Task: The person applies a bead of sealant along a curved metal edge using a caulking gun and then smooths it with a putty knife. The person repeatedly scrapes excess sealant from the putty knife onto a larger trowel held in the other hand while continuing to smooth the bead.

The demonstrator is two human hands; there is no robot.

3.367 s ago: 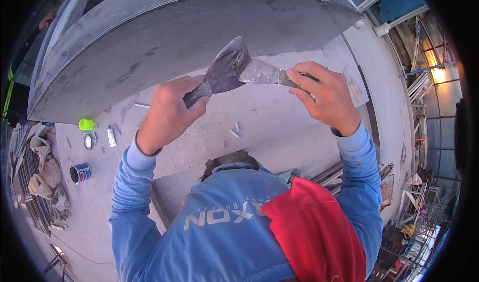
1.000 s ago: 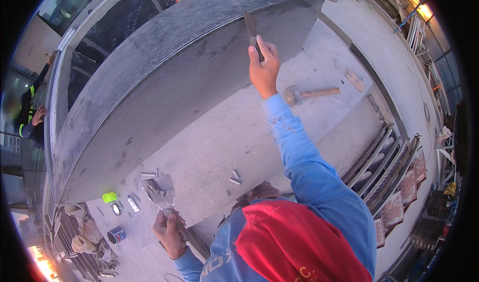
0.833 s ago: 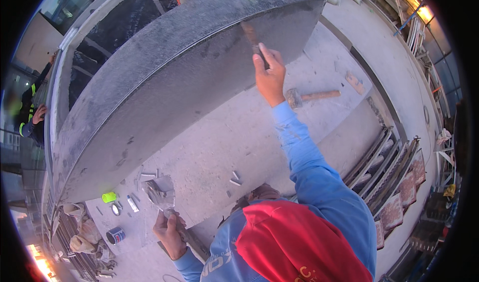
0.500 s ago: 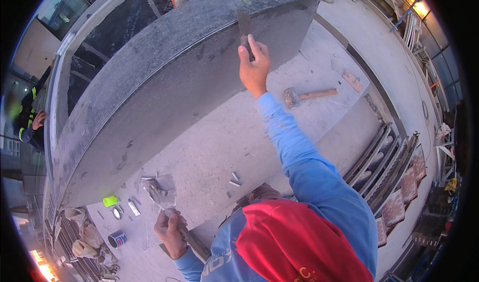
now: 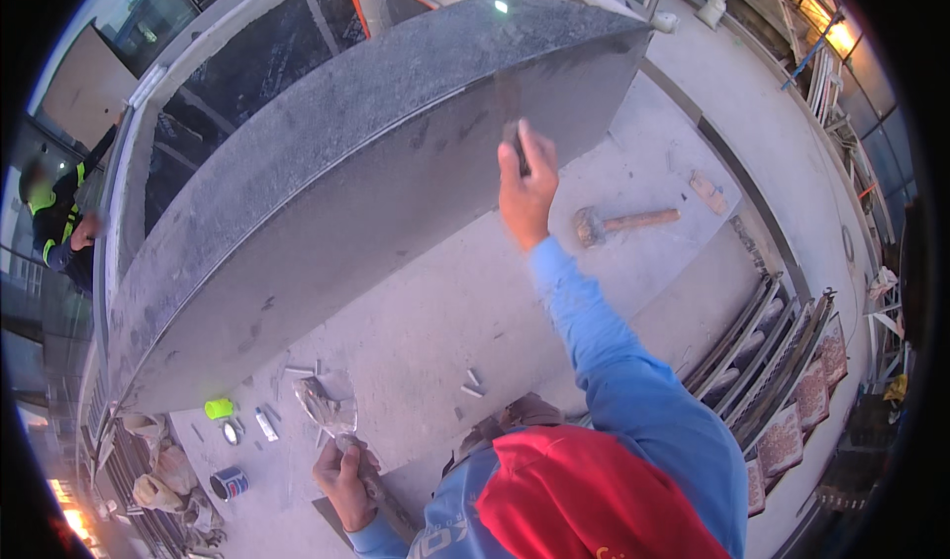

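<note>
My right hand [image 5: 527, 185] grips a putty knife [image 5: 509, 99] with a thin brownish blade, blurred by motion. Its blade is at the upper front edge of a large curved dark-grey slab [image 5: 327, 223]; whether it touches, I cannot tell. Low in the picture, my left hand [image 5: 344, 480] is closed around the handle of a trowel [image 5: 325, 407]. The trowel's blade is broad and shiny, with grey smears, and sticks out over the pale work surface [image 5: 396, 381]. Part of a long grey bar [image 5: 391, 505] shows beside my left wrist.
A mallet [image 5: 591, 227] lies right of my right arm. Left of the trowel stand a lime-yellow cup [image 5: 219, 408], a white tube [image 5: 266, 424] and a dark can [image 5: 230, 483]. Metal bars [image 5: 742, 331] are stacked at the right. Behind the slab's left end is another person [image 5: 69, 218].
My right hand and the putty knife have come down and nearer, away from the slab's top face. The left hand keeps hold of the trowel. The whole view has shifted slightly.
</note>
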